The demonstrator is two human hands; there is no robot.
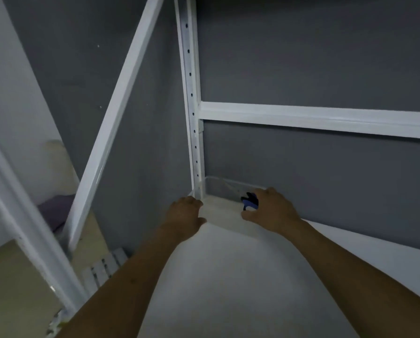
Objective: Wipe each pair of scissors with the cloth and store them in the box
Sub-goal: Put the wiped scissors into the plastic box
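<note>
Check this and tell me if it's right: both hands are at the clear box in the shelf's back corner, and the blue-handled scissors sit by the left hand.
Not quite. The head view shows the scissors by the right hand, not the left hand. The rest stands: both hands are at the clear box in the back corner of the shelf.

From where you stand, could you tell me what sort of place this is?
Probably a storage room or utility corner: a white metal rack's perforated upright and crossbeam stand against a bare grey wall, and the left hand and right hand flank a clear plastic box on its shelf.
</note>
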